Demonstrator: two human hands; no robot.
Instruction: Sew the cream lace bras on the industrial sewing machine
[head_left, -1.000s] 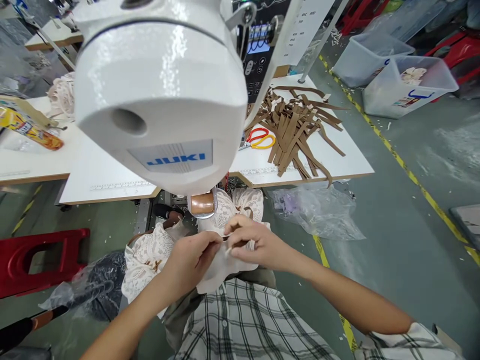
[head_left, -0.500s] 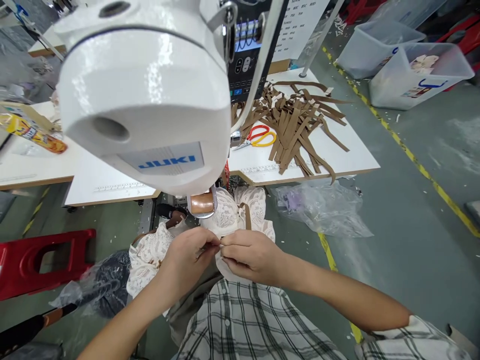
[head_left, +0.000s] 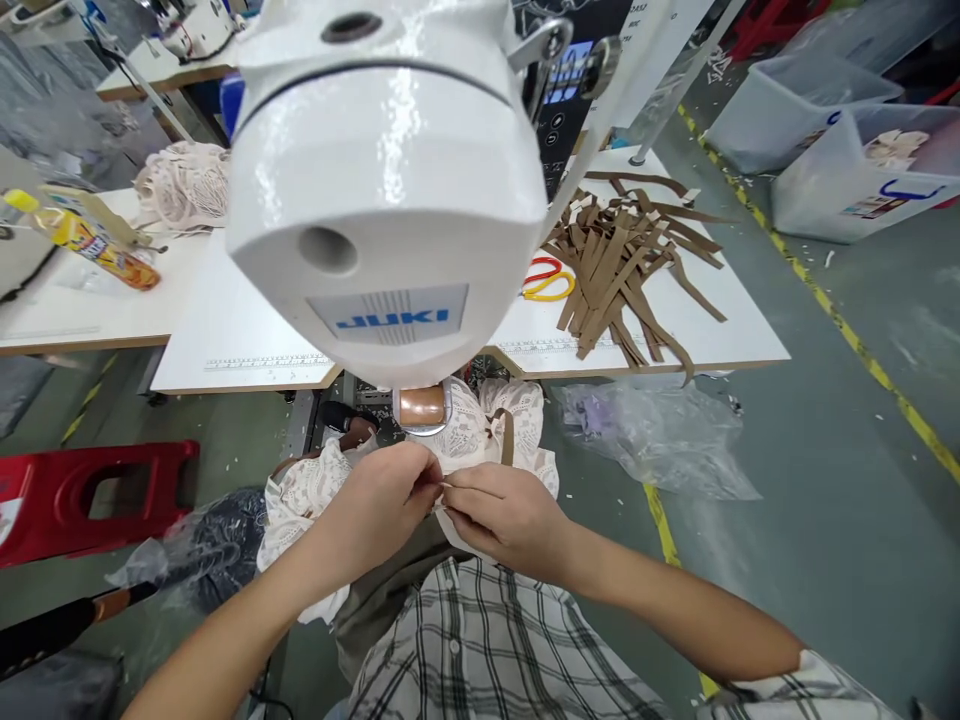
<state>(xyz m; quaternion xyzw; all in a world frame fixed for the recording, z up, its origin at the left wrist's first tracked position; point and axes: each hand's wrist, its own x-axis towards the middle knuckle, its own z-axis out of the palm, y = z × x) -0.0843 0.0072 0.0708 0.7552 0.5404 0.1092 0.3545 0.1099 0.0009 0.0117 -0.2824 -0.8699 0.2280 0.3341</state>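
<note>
My left hand (head_left: 390, 505) and my right hand (head_left: 506, 515) meet over my lap, fingertips nearly touching. Both are closed in a pinch at the edge of a white lace garment (head_left: 525, 405), with a small pale bit between them. The garment lies below the sewing machine head (head_left: 386, 200), and a brown strap (head_left: 508, 438) runs over its lace cups. To the left hangs more white lace fabric (head_left: 304, 495). Just above my hands is a round machine part with a copper-coloured face (head_left: 421, 407).
Brown strips (head_left: 611, 260) and scissors with red and yellow handles (head_left: 551, 287) lie on the white table (head_left: 720, 320). A yellow bottle (head_left: 105, 250) is at left. A red stool (head_left: 161, 480), clear plastic bag (head_left: 667, 440) and translucent bins (head_left: 840, 190) stand around.
The view has shifted, so the machine and table appear further right, with more of the left table showing. My left hand's fingers have curled a little more; both hands stay together at the fabric.
</note>
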